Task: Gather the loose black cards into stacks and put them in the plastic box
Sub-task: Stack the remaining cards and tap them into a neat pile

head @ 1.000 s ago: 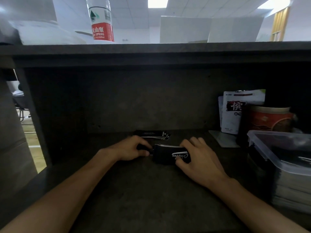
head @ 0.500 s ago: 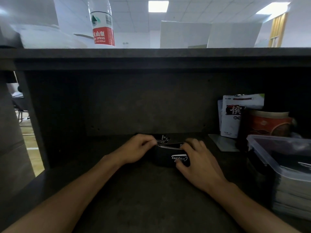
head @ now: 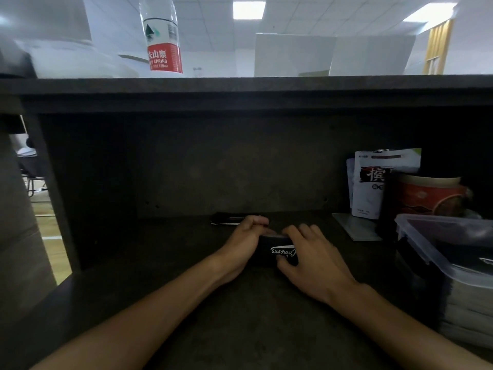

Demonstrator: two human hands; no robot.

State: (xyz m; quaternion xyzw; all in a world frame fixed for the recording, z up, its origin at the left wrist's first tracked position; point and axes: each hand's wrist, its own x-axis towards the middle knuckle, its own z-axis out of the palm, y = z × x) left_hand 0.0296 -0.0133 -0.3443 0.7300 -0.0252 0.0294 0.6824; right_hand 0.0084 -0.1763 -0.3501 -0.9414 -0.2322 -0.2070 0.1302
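A stack of black cards (head: 274, 251) with white script on its face stands on edge on the dark shelf. My right hand (head: 312, 259) grips the stack from its right side, fingers curled over the top. My left hand (head: 245, 241) is at the stack's left end, its fingertips pinching cards at the top back edge. A few loose black cards (head: 226, 218) lie flat just behind my left hand, by the back wall. The clear plastic box (head: 453, 252) stands at the right edge, with cards stacked inside it.
A red tin (head: 429, 194) and a white pouch (head: 373, 182) stand at the back right, with a grey card (head: 354, 227) flat in front of them. A water bottle (head: 162, 38) stands on the shelf top above. The shelf's left side is open.
My left hand has moved from the stack's left end up and back to the loose cards, then drawn in against the stack's top. My right hand has stayed on the stack.
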